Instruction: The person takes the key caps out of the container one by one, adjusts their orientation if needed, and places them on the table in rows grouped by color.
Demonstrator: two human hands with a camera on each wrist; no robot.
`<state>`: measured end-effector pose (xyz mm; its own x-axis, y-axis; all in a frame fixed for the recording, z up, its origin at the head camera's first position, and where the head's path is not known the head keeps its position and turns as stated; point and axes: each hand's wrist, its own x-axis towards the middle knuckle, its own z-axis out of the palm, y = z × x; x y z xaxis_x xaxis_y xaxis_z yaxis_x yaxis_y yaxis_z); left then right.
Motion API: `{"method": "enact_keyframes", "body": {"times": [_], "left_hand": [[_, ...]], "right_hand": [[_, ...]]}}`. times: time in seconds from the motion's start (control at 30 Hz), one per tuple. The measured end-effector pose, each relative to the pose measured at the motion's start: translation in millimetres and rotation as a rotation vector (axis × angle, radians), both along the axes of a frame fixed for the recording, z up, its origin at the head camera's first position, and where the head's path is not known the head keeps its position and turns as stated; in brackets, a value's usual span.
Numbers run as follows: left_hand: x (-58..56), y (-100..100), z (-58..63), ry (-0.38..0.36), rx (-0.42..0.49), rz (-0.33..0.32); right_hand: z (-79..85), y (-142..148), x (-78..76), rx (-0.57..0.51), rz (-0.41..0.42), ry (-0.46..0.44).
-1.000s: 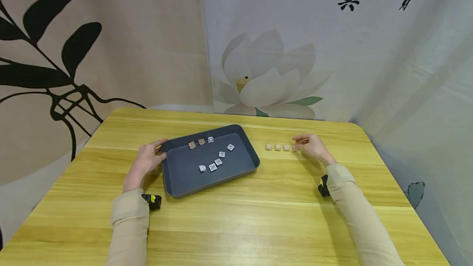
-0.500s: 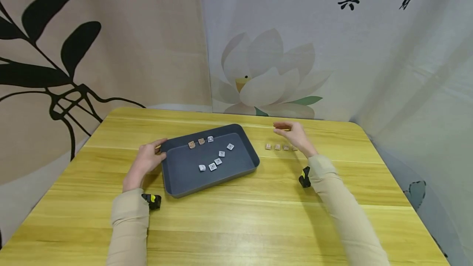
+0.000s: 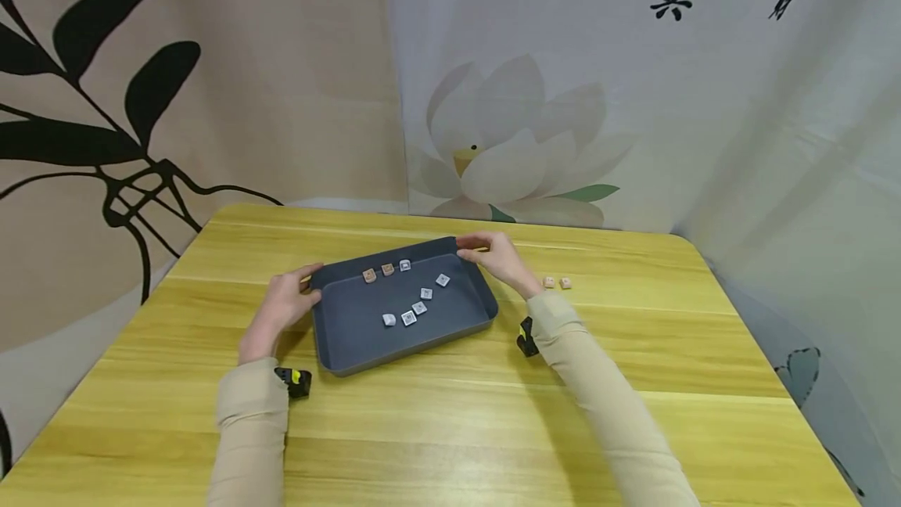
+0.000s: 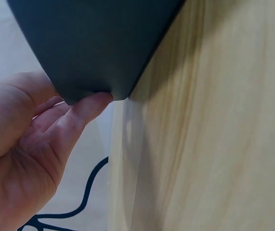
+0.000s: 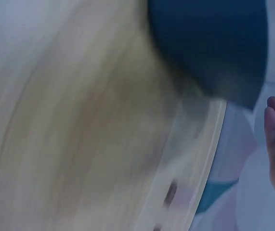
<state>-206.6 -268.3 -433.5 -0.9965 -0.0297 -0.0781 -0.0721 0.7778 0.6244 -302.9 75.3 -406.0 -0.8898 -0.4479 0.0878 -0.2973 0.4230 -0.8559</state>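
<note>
A dark grey rectangular tray point(image 3: 359, 346) lies slantwise on the table. My left hand point(image 3: 281, 305) grips its far left corner; in the left wrist view the thumb presses the outside of the tray wall point(image 4: 98, 53) while the other fingers lie round its edge. My right hand point(image 3: 498, 258) is at the far right corner, fingers reaching toward the rim. In the right wrist view those fingers point(image 5: 274, 130) are extended and apart from the tray, holding nothing. White small marked cubes point(image 3: 426, 293) and two orange-brown cubes point(image 3: 369, 276) sit inside the tray.
Two pale pinkish cubes point(image 3: 565, 283) show on the wooden table point(image 3: 436, 429) right of my right wrist; the hand and wrist cover the spot beside them. A printed curtain point(image 3: 296, 100) hangs right behind the table's far edge.
My right hand has moved left from the row of pale cubes, over them, to the tray's far right corner. The left hand and the tray stay put.
</note>
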Motion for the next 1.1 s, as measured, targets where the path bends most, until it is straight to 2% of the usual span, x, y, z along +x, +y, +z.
{"method": "enact_keyframes", "body": {"times": [0.1, 0.3, 0.5, 0.67, 0.93, 1.1], "left_hand": [[-0.5, -1.3, 0.7, -0.007, 0.008, 0.002], [-3.5, -1.4, 1.0, -0.003, 0.021, -0.003], [-2.4, -1.5, 0.2, -0.005, 0.023, 0.001], [-1.6, -1.3, 0.1, -0.014, 0.028, 0.004], [-2.4, -2.3, -1.3, -0.015, 0.027, 0.002], [-3.0, -3.2, -2.1, -0.018, 0.027, 0.001]], "right_hand": [[-11.1, -18.3, -4.7, 0.020, 0.029, -0.003], [-12.8, -48.7, 2.6, 0.069, 0.111, 0.020], [-22.8, -70.6, 9.2, 0.188, 0.195, 0.033], [-30.4, -83.6, 11.9, 0.301, 0.232, 0.034], [-32.2, -104.1, 15.8, 0.465, 0.302, 0.108], [-33.6, -109.6, 17.7, 0.529, 0.296, 0.180]]}}
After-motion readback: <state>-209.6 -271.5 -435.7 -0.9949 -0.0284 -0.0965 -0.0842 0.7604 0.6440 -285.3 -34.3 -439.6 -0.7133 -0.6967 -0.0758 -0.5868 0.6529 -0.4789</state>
